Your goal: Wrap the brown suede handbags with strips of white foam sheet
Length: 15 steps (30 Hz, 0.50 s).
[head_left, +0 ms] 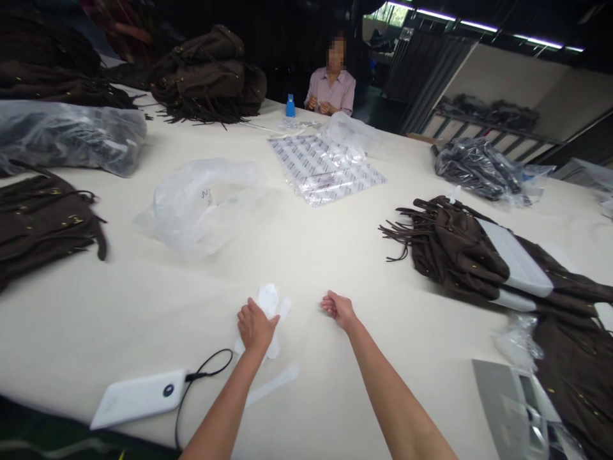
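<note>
My left hand [256, 326] rests on white flat pieces [268, 298] lying on the pale tabletop [306, 255]; its palm side and part of the pieces are hidden. To the right, my right hand [338, 308] is just over the table with its fingers curled; whatever they may hold is too small to make out. A thin white strip [272, 385] lies near my left forearm. Left of that forearm is a white power bank [136, 397] with a black cable.
Brown fringed bags [460, 249] lie at the right, more bags [38, 220] at the left. A clear plastic bag [205, 201] and printed sheets [325, 169] lie farther back. A person [332, 86] sits across, near a blue object [290, 106].
</note>
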Tool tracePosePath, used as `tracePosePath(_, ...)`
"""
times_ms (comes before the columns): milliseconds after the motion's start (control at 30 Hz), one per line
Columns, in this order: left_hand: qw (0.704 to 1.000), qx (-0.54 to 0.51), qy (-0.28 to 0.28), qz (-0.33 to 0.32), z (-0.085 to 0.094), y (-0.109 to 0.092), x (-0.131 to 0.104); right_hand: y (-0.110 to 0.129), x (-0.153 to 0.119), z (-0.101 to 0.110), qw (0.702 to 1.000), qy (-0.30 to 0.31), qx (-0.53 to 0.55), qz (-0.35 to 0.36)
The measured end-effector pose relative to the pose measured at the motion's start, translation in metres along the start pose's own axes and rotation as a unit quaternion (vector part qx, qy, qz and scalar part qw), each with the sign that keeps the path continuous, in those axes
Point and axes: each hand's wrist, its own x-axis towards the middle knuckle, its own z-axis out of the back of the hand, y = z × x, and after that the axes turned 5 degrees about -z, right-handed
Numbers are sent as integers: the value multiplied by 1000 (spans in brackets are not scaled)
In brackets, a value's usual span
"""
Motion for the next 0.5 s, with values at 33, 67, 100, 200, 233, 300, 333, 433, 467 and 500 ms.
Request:
tracePosePath(33,1000,-8,2,-3,-5,-5,-4,-3,-3,3,1000,7,-2,9)
tracePosePath(67,1000,-18,6,-10,-10,-10,-8,-7,-5,5,1000,12,-4,17)
tracePosePath(100,999,-27,12,-21,-15,-15,-12,-11,-8,8,1000,15,-7,25)
tracePosePath(200,996,-48,34,-60,-30,-34,-25,-26,-16,20,999,14,-22,44)
tracePosePath(233,995,-56,42,-71,-35,-42,-30,-31,-18,24,998,13,-29,48)
tracePosePath(300,991,-77,58,-90,-45,-59,-41,-40,-23,33,997,11,-42,57)
tracePosePath(333,989,-92,65,-99,-50,-69,-49,-45,-26,37,997,9,-47,62)
tracePosePath(433,979,-148,83,-117,-66,-99,-76,-58,-34,53,995,-7,-53,79)
tracePosePath(467,974,-171,89,-121,-71,-110,-85,-62,-37,60,995,-13,-54,85)
tracePosePath(500,968,-194,97,-127,-77,-120,-93,-66,-38,67,994,-19,-52,92)
